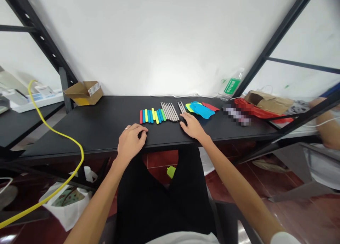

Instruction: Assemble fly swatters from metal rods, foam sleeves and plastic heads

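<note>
My left hand [131, 139] rests on the front edge of the black table [101, 123], fingers curled loosely, nothing visible in it. My right hand [192, 125] lies flat on the table with fingers spread, its fingertips close to a row of thin grey metal rods [170, 111]. Left of the rods lies a row of coloured sleeves [152, 115] in red, blue, yellow and green. Just beyond my right hand sit flat coloured plastic pieces [203, 110], blue, yellow-green and red.
An open cardboard box [84, 92] stands at the table's back left. A plastic bottle [231, 85] stands at the back right beside red packaging [252, 109] and a brown box [268, 101]. A yellow cable [63, 137] hangs at left. Another person's arm [328, 127] shows at far right.
</note>
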Action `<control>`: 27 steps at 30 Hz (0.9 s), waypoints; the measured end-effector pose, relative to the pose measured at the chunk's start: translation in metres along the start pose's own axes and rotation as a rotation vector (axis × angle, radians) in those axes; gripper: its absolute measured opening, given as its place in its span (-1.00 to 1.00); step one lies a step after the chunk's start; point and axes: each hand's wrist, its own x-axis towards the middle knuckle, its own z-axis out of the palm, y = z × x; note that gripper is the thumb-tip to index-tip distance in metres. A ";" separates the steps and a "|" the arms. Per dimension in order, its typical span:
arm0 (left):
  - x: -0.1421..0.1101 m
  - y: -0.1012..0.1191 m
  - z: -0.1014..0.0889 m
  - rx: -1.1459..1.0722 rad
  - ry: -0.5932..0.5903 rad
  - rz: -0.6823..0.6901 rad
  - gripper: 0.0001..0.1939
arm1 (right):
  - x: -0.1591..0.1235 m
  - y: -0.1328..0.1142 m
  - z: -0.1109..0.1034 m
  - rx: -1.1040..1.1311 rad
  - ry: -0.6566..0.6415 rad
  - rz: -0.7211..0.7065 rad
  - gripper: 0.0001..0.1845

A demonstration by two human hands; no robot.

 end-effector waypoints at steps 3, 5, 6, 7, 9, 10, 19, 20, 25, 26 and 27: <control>0.001 0.001 -0.001 -0.004 -0.006 -0.004 -0.70 | 0.000 -0.001 -0.001 0.000 -0.004 0.013 -0.48; 0.001 0.001 -0.001 -0.004 -0.007 -0.010 -0.70 | -0.001 -0.001 -0.001 -0.003 -0.004 0.022 -0.47; 0.001 0.001 -0.001 -0.005 -0.008 -0.013 -0.70 | -0.001 -0.001 -0.002 -0.002 -0.002 0.024 -0.46; 0.001 0.001 -0.001 -0.005 -0.010 -0.015 -0.69 | -0.001 -0.001 -0.003 0.001 0.001 0.027 -0.46; 0.001 0.001 0.000 -0.001 -0.015 -0.012 -0.70 | -0.001 -0.002 -0.004 0.018 0.013 0.031 -0.46; 0.000 0.000 0.000 0.003 -0.016 -0.010 -0.70 | -0.001 -0.003 -0.006 0.031 0.023 0.032 -0.46; 0.049 0.002 0.008 0.066 0.043 0.143 -0.72 | 0.003 0.002 -0.014 0.250 0.180 0.116 -0.52; 0.061 0.002 0.011 0.078 0.057 0.188 -0.72 | 0.004 0.003 -0.012 0.269 0.182 0.133 -0.52; 0.106 0.012 0.035 0.088 0.071 0.404 -0.71 | 0.009 0.008 -0.008 0.337 0.175 0.192 -0.52; 0.111 0.015 0.041 0.076 0.089 0.449 -0.70 | 0.007 0.009 -0.011 0.358 0.169 0.210 -0.49; 0.114 0.019 0.048 0.065 0.104 0.495 -0.68 | 0.003 0.010 -0.015 0.389 0.168 0.238 -0.46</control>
